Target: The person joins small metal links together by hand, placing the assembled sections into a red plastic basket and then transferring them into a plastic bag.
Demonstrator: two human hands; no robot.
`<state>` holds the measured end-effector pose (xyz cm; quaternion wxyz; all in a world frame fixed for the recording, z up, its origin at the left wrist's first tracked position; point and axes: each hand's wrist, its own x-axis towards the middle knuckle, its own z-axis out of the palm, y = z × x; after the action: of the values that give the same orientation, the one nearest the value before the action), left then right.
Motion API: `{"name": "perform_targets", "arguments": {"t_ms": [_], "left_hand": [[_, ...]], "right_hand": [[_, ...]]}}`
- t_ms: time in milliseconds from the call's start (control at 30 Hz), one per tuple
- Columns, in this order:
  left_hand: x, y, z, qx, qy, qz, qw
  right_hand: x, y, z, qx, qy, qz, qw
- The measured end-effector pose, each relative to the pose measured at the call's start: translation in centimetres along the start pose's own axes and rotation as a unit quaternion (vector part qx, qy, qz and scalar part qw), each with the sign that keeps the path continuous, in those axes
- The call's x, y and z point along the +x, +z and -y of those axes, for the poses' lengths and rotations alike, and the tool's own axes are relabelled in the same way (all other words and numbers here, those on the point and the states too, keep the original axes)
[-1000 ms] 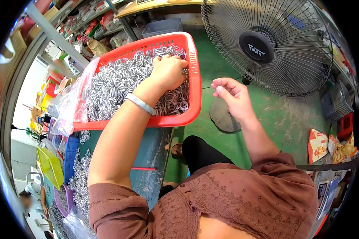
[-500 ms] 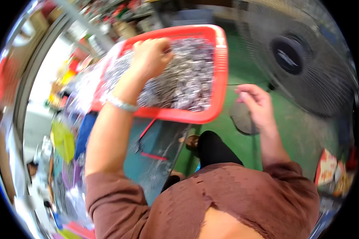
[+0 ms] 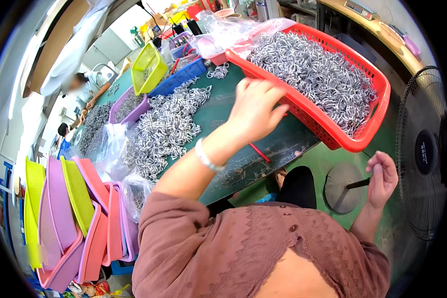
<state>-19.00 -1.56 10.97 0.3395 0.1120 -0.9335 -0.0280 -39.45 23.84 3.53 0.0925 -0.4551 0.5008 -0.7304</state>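
Note:
A red plastic basket (image 3: pixel 355 141) heaped with silver metal rings (image 3: pixel 313 74) sits at the far right of the green table. Just off its near left side is my left hand (image 3: pixel 258 107), fingers apart and bent, nothing seen in it. Below that hand lies a red-handled tool (image 3: pixel 260 152), its middle hidden. My right hand (image 3: pixel 382 176) hovers off the basket's near right corner, beside a standing fan (image 3: pixel 424 151). Its fingers are curled against the thumb; whatever they may hold is hidden.
A large heap of silver rings (image 3: pixel 171 121) covers the left of the table (image 3: pixel 223 164). Behind it stand a purple tray (image 3: pixel 129 107), a yellow-green basket (image 3: pixel 148 69) and a blue tray (image 3: pixel 179 79). Stacked colourful baskets (image 3: pixel 79 213) are at left. A person (image 3: pixel 92 87) sits far left.
The view has swung left, bringing more of the table into sight. My left hand has left the rings in the red basket and is now outside its near left wall, over the tool.

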Motion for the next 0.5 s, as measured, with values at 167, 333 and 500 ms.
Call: {"name": "perform_targets", "arguments": {"t_ms": [167, 333, 500], "left_hand": [[-8.1, -4.1, 2.0, 0.043, -0.094, 0.044, 0.994], [-13.5, -5.8, 3.2, 0.036, -0.157, -0.014, 0.987], [-17.4, -4.6, 5.3, 0.011, -0.199, -0.082, 0.976]], "right_hand": [[-0.2, 4.5, 3.1, 0.010, -0.018, 0.197, 0.980], [1.6, 13.6, 3.3, -0.077, -0.063, 0.350, 0.932], [7.2, 25.8, 1.5, -0.075, -0.137, 0.367, 0.917]]}}
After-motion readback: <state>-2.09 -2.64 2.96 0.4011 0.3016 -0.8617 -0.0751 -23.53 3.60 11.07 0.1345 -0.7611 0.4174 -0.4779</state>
